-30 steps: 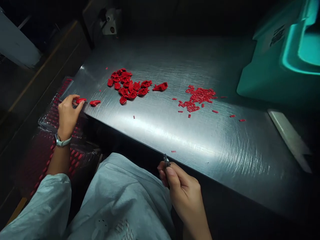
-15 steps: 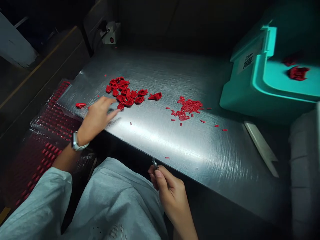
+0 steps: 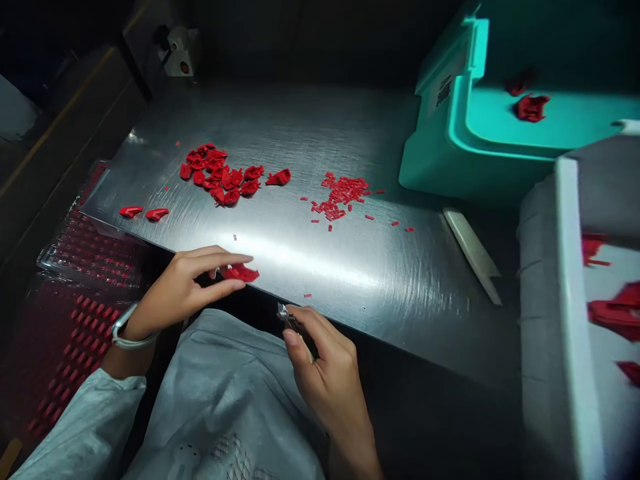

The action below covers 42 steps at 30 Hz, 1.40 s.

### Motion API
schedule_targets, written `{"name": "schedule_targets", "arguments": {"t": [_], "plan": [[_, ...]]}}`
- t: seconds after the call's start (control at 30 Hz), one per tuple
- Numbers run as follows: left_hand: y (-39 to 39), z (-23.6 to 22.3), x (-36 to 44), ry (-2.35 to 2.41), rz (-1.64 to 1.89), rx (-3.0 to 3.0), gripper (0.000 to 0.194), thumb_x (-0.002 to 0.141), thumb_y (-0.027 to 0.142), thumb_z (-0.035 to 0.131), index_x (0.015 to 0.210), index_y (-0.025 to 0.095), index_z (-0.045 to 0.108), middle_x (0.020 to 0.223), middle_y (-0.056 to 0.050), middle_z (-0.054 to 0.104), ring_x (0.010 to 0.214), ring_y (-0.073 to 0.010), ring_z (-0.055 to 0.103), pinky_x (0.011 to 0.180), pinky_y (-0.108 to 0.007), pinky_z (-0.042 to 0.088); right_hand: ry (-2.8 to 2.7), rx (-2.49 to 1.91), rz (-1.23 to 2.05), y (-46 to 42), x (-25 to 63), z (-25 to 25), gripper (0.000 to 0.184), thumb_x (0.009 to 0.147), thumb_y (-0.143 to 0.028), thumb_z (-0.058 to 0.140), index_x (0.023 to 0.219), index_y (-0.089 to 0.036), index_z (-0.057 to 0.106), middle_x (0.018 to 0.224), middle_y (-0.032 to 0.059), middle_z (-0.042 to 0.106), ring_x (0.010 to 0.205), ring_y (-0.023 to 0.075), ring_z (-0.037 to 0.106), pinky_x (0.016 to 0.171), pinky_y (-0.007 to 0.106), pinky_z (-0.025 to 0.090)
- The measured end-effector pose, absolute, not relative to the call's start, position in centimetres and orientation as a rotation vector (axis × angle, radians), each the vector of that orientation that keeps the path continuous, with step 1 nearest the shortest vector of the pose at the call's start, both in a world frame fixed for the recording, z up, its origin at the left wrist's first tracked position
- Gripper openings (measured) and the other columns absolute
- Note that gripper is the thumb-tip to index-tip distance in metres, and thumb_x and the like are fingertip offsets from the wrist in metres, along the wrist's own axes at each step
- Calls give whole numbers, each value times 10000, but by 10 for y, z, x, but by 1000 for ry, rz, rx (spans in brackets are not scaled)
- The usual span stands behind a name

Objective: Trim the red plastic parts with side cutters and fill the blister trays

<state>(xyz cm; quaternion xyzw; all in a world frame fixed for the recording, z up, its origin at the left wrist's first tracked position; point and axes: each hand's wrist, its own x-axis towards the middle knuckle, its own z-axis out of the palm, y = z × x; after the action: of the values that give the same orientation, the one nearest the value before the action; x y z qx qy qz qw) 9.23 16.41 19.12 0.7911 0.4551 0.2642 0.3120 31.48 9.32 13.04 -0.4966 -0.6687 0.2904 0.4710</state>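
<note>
My left hand (image 3: 183, 287) pinches a red plastic piece (image 3: 240, 273) at the near edge of the steel table (image 3: 400, 313), while my right hand (image 3: 325, 367) clenches small metal nippers (image 3: 286, 313) just beside it. A slack pinch could drop the piece over the edge (my lap (image 3: 220, 380) sits right below), and careless nippers could nick my left hand.

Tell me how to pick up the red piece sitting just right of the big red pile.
Pinch the red piece across its middle from above with two fingers. It lies low on the smooth steel table, a little apart from the pile, so fingers can come straight down.
</note>
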Motion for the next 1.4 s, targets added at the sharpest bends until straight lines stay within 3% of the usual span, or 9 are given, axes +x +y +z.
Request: {"name": "schedule_targets", "arguments": {"t": [0.2, 0.3, 0.43, 0.7, 0.97, 1.4], "plan": [[151, 197, 101, 1015, 658, 1758, 312, 903, 345, 794, 1173, 196, 744, 995, -41, 791, 857, -138, 714, 770, -219, 536, -1686, -1152, 702, 94, 322, 141, 377, 1115, -457, 482, 1057, -163, 712, 917, 58, 756, 854, 178, 739, 775, 248, 572], [153, 196, 106, 984, 661, 1712, 237, 903, 382, 788, 1025, 181, 755, 943, -48, 780, 823, -145, 698, 756, -241, 525, -1634, -1078, 907, 91, 327, 143, 356, 1102, -464, 517, 1075, -191, 744, 915, 38, 752, 816, 161, 724, 723, 234, 565], [155, 193, 114, 990, 644, 1644, 260, 920, 437, 753, 985, 186, 756, 927, -68, 781, 834, -173, 710, 760, -279, 536, -1515, -1014, 1194, 89, 330, 145, 393, 1091, -498, 522, 993, -225, 786, 802, 18, 718, 696, 157, 670, 627, 245, 531], [138, 185, 119, 1037, 755, 1331, 451, 860, 617, 751, 903, 169, 725, 838, -61, 747, 696, -147, 685, 632, -243, 543, -1366, -965, 1512, 91, 327, 137, 562, 1081, -614, 445, 851, -203, 751, 687, 14, 621, 614, 158, 547, 574, 268, 432], [126, 175, 124, 1035, 756, 1247, 419, 870, 575, 762, 840, 163, 692, 711, -20, 686, 605, -109, 600, 540, -201, 451, -1274, -865, 1771, 88, 321, 138, 624, 1068, -677, 399, 817, -191, 699, 686, 3, 568, 620, 153, 492, 605, 287, 403], [127, 178, 122, 1099, 761, 1303, 508, 838, 668, 744, 785, 165, 691, 676, -28, 672, 576, -121, 593, 534, -225, 473, -1160, -832, 1965, 85, 322, 137, 704, 1006, -775, 413, 852, -181, 758, 671, 24, 585, 609, 169, 492, 591, 306, 434]]}}
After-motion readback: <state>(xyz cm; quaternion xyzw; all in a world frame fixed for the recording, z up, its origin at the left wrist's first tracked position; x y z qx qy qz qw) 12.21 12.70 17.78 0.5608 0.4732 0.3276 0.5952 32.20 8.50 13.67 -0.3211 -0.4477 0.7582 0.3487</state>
